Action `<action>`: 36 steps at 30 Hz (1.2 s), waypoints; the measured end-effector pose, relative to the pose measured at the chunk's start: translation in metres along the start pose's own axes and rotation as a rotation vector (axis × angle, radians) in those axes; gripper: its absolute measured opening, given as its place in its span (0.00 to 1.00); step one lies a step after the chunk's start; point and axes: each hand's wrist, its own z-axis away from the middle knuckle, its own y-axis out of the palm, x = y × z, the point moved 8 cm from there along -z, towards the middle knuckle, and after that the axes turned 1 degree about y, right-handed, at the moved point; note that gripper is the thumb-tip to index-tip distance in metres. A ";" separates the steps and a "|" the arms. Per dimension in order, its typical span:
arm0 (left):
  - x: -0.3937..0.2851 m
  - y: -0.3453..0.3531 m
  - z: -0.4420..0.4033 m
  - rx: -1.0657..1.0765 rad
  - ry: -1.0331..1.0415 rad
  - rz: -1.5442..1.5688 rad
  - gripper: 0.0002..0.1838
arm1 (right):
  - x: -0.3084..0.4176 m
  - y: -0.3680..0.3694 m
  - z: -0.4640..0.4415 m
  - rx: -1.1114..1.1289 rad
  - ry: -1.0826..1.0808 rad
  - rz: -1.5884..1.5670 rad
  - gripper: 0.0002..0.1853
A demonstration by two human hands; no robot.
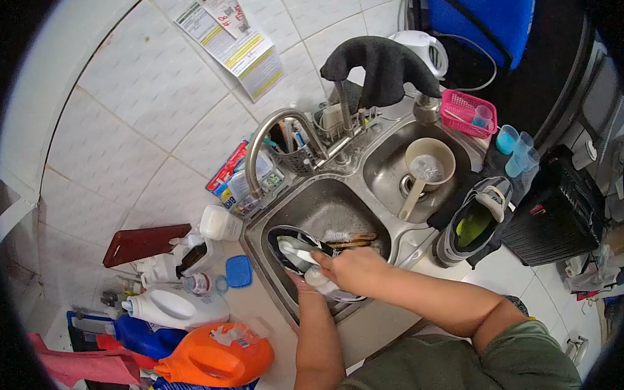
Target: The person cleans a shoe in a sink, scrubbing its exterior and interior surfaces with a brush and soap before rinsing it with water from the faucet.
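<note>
Over the left sink basin (319, 201), my left hand (303, 285) grips a dark-and-white shoe (336, 292) from below; most of its fingers are hidden behind it. My right hand (352, 269) is closed around the white handle of a brush (302, 254), whose head reaches into the shoe's opening. Its bristles cannot be seen. Behind the shoe, a wooden-looking brush (358, 243) lies on the basin floor near some suds. A second shoe, a grey sneaker (468, 224) with a yellow-green insole, stands right of the sink on a dark cloth.
A beige dipper (442, 151) sits in the right basin. The curved faucet (259, 152) arches over the left basin's back corner. An orange detergent bottle (221, 356), a white bottle (185, 306) and a blue lid (238, 271) crowd the left counter. A pink basket (460, 107) stands back right.
</note>
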 end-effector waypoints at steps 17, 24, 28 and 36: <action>-0.022 0.010 0.035 0.254 -0.184 0.305 0.30 | -0.072 -0.028 -0.008 -0.017 0.157 0.024 0.16; -0.028 0.014 0.042 0.183 -0.041 0.189 0.33 | -0.123 -0.005 -0.078 -0.339 0.181 -0.109 0.17; -0.040 0.058 0.061 0.269 0.085 0.171 0.33 | -0.144 0.010 -0.103 -0.540 0.322 -0.432 0.19; -0.033 0.026 0.060 0.376 -0.102 0.334 0.36 | -0.192 0.131 -0.124 -0.170 0.555 -0.482 0.26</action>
